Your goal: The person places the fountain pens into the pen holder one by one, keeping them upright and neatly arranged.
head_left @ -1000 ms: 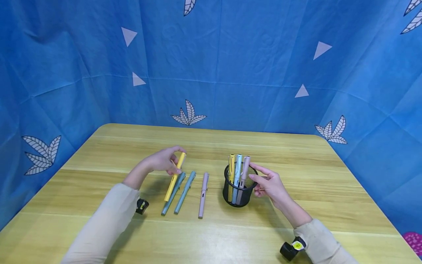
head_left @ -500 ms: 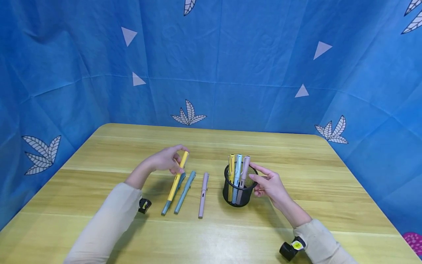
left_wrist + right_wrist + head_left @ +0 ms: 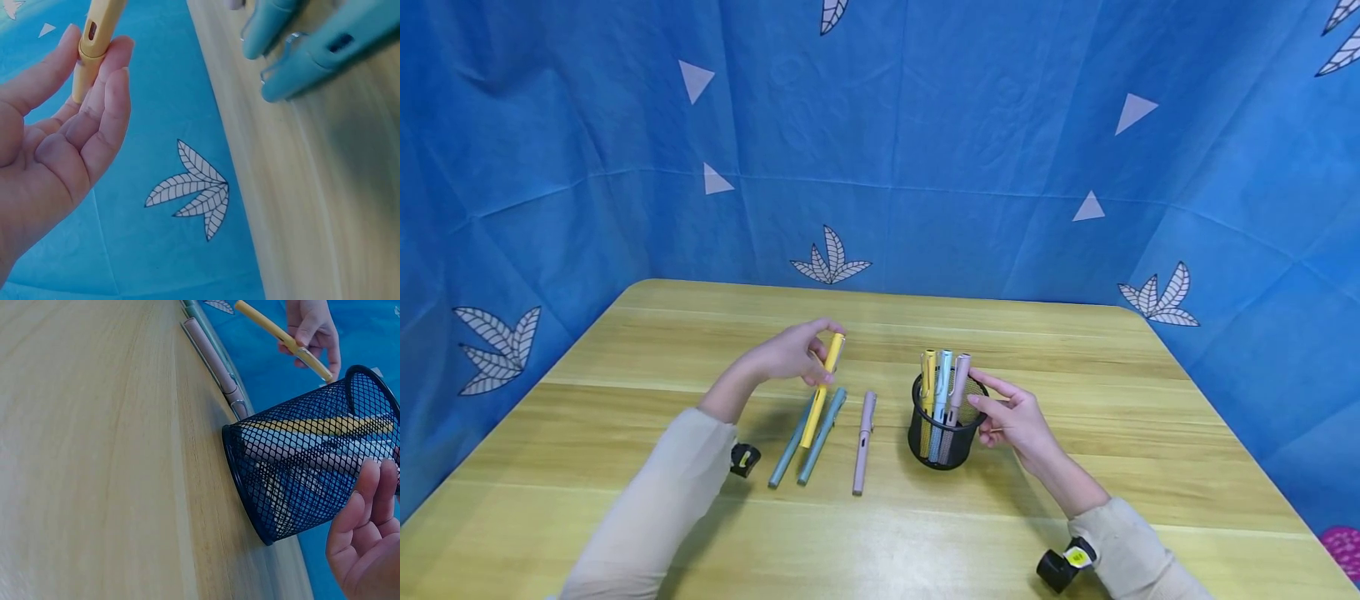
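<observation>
My left hand (image 3: 793, 354) pinches a yellow pen (image 3: 817, 408) near its upper end, holding it tilted above the table. Beneath it lie two blue-green pens (image 3: 788, 450), partly covered by the yellow one in the head view. A lilac pen (image 3: 862, 454) lies to their right. My right hand (image 3: 1018, 423) holds the right side of a black mesh pen holder (image 3: 953, 452) at its rim. Upright inside stand a yellow pen (image 3: 928, 379), a light blue pen (image 3: 942, 383) and a lilac pen (image 3: 959, 379). The right wrist view shows the holder's mesh wall (image 3: 300, 487) close to my curled fingers.
The wooden table (image 3: 880, 542) extends around the pens on every side. A blue patterned cloth (image 3: 880, 125) hangs behind it and at both sides. A small black camera sits on each wrist, the right one (image 3: 1058, 568) low over the table.
My left hand has carried the yellow pen right and slightly away from me, from over the leftmost blue-green pen to beside the second. My right hand and the pen holder have stayed in place.
</observation>
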Action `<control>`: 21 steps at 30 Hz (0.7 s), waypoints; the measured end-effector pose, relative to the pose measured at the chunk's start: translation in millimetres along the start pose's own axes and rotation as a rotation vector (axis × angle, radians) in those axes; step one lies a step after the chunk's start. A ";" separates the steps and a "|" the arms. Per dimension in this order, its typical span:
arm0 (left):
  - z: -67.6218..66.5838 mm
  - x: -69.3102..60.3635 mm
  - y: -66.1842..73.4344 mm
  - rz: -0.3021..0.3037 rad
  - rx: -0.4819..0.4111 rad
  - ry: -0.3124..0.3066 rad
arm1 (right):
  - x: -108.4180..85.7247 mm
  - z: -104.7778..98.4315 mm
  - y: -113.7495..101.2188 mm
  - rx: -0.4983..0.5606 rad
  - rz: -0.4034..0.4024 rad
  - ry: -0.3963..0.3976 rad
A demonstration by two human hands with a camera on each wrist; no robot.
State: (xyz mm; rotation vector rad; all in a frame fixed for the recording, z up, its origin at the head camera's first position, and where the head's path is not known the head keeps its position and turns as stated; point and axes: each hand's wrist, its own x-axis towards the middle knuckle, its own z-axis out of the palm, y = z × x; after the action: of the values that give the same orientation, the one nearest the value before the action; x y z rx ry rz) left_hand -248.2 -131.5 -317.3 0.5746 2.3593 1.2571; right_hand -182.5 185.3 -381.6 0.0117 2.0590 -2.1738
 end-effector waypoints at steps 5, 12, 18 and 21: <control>1.7 4.9 7.5 0.021 0.002 0.008 | -0.4 -0.3 -0.5 0.003 -0.006 -0.005; 5.3 5.0 19.0 0.043 -0.022 -0.007 | -0.6 1.0 -4.6 -0.033 -0.003 -0.012; 8.6 10.9 22.3 0.052 -0.015 -0.010 | -1.0 -0.7 -5.2 -0.054 0.000 -0.017; 9.9 12.5 25.9 0.059 -0.021 -0.001 | -1.2 -1.4 -5.3 -0.056 0.005 -0.013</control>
State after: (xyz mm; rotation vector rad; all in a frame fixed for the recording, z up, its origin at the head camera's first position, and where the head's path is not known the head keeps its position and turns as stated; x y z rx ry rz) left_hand -249.1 -104.9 -302.4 0.6427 2.3410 1.3046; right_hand -182.0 187.1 -376.3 -0.0034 2.1099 -2.1070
